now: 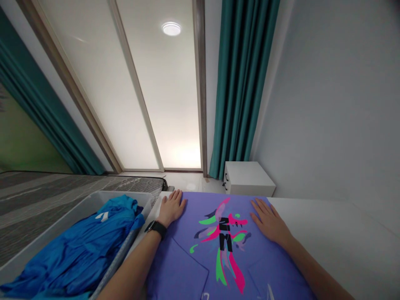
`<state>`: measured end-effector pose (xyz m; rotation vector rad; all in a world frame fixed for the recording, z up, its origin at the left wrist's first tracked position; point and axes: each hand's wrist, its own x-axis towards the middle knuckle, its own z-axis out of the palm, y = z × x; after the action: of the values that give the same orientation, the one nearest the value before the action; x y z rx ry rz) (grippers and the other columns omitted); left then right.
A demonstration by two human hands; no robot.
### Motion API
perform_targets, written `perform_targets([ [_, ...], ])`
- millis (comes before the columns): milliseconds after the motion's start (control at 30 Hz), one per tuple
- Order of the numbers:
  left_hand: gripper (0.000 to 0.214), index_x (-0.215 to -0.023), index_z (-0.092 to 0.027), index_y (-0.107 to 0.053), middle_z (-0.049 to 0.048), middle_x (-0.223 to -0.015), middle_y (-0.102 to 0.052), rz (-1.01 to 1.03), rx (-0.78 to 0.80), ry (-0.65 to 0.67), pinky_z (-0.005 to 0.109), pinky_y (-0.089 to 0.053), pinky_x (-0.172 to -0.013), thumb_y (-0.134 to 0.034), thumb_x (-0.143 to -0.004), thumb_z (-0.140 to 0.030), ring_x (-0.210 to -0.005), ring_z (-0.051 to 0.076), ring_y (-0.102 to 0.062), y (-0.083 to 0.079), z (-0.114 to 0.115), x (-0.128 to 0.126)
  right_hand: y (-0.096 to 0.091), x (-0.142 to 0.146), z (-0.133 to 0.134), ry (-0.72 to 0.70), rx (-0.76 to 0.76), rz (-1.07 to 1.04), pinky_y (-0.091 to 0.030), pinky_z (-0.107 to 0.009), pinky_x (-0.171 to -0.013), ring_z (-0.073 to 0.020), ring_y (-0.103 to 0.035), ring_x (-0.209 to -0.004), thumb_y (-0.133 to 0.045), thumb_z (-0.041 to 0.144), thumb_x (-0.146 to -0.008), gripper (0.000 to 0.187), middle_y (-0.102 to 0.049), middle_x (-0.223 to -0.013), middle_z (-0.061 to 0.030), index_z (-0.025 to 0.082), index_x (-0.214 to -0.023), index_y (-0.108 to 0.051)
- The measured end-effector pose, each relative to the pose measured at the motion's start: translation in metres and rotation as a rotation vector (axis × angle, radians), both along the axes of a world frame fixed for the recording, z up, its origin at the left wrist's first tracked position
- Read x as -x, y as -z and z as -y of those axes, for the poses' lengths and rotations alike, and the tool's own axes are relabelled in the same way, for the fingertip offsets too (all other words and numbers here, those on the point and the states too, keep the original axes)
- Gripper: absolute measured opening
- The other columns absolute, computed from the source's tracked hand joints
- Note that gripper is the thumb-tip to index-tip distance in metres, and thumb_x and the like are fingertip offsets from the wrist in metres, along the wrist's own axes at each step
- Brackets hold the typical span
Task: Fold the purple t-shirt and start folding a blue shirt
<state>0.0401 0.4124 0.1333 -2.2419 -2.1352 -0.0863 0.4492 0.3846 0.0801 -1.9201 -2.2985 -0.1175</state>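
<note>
Have one purple printed garment spread flat on the white table, between and partly beneath the left hand and the right hand. Stretch the left forearm forward and rightward, the right forearm forward and leftward, both palms down. Press the left palm to the garment's far left edge, fingers extended, slightly fanned, unclenched. Lay the right palm on the far right edge, likewise flattened and released, fingers loosely spread. Wear one black watch on the left wrist. Left of the left hand, see one pale bin with blue clothing inside; cannot count the pieces. Ahead of the right hand, see one white drawer cabinet; farther ahead, two teal curtains.
</note>
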Motion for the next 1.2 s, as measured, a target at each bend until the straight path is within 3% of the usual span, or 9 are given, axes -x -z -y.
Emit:
perform_targets([
  [233, 0.047, -0.142, -0.021, -0.045, 0.0106, -0.152, -0.043, 0.015, -0.016, -0.094, 0.055, -0.025, -0.114, -0.032, -0.100, -0.037, -0.142, 0.026, -0.034, 0.002, -0.008, 0.017, 0.001, -0.001, 0.000, 0.006, 0.008, 0.024, -0.016, -0.047, -0.120, -0.0214, -0.028, -0.145, -0.022, 0.049, -0.096, 0.064, -0.034, -0.157, -0.0094, 0.017, -0.149, -0.039],
  [367, 0.049, -0.145, -0.019, -0.042, 0.0121, -0.155, -0.038, 0.035, -0.010, -0.082, 0.056, -0.023, -0.115, -0.031, -0.100, -0.034, -0.145, 0.027, -0.030, 0.004, -0.008, 0.023, 0.003, -0.001, -0.001, 0.009, 0.002, 0.022, -0.015, -0.046, -0.120, -0.0213, -0.028, -0.145, -0.022, 0.049, -0.096, 0.063, -0.034, -0.156, -0.0088, 0.019, -0.149, -0.040],
  [433, 0.050, -0.148, -0.019, -0.038, 0.0109, -0.158, -0.033, 0.044, -0.009, -0.026, 0.051, -0.023, -0.117, -0.031, -0.100, -0.032, -0.146, 0.024, -0.027, 0.004, -0.004, 0.023, 0.003, -0.001, 0.000, 0.014, -0.002, 0.026, -0.015, -0.046, -0.120, -0.0212, -0.029, -0.145, -0.022, 0.049, -0.096, 0.063, -0.035, -0.156, -0.0088, 0.019, -0.148, -0.041],
  [533, 0.051, -0.150, -0.023, -0.035, 0.0054, -0.157, -0.036, 0.074, 0.007, 0.199, 0.040, -0.021, -0.119, -0.032, -0.100, -0.033, -0.145, 0.017, -0.029, 0.003, 0.003, 0.018, 0.002, 0.000, 0.000, 0.016, 0.004, 0.037, -0.016, -0.046, -0.120, -0.0213, -0.028, -0.145, -0.023, 0.048, -0.096, 0.064, -0.034, -0.156, -0.0087, 0.017, -0.149, -0.040],
  [600, 0.050, -0.149, -0.024, -0.038, 0.0045, -0.155, -0.038, 0.081, 0.020, 0.273, 0.039, -0.022, -0.120, -0.033, -0.101, -0.037, -0.144, 0.017, -0.032, 0.002, 0.006, 0.015, 0.001, 0.000, 0.001, 0.017, 0.013, 0.040, -0.016, -0.047, -0.119, -0.0215, -0.028, -0.145, -0.023, 0.048, -0.096, 0.064, -0.034, -0.157, -0.0088, 0.016, -0.149, -0.039],
  [833, 0.051, -0.147, -0.017, -0.040, 0.0115, -0.156, -0.036, 0.048, 0.009, 0.098, 0.049, -0.024, -0.118, -0.033, -0.100, -0.037, -0.144, 0.024, -0.032, 0.008, 0.013, 0.019, -0.007, 0.004, -0.003, 0.043, 0.012, 0.036, -0.021, -0.049, -0.117, -0.0253, -0.035, -0.142, -0.028, 0.045, -0.095, 0.059, -0.041, -0.153, -0.0112, 0.017, -0.145, -0.045],
  [967, 0.051, -0.148, -0.019, -0.038, 0.0092, -0.158, -0.033, 0.045, -0.004, 0.082, 0.046, -0.019, -0.120, -0.032, -0.100, -0.037, -0.146, 0.021, -0.028, 0.013, 0.015, 0.021, -0.027, 0.045, -0.005, 0.001, -0.008, 0.029, -0.022, -0.052, -0.115, -0.0309, -0.044, -0.133, -0.032, 0.039, -0.095, 0.055, -0.053, -0.142, -0.0178, 0.012, -0.139, -0.051],
  [1200, 0.054, -0.149, -0.019, -0.036, 0.0079, -0.159, -0.030, 0.064, -0.006, 0.069, 0.045, -0.018, -0.120, -0.031, -0.100, -0.042, -0.147, 0.021, -0.026, 0.012, 0.018, 0.017, -0.056, 0.188, -0.007, -0.349, 0.076, -0.133, -0.023, -0.045, -0.116, -0.0272, -0.039, -0.137, -0.036, 0.034, -0.097, 0.053, -0.045, -0.149, -0.0146, 0.011, -0.143, -0.047],
])
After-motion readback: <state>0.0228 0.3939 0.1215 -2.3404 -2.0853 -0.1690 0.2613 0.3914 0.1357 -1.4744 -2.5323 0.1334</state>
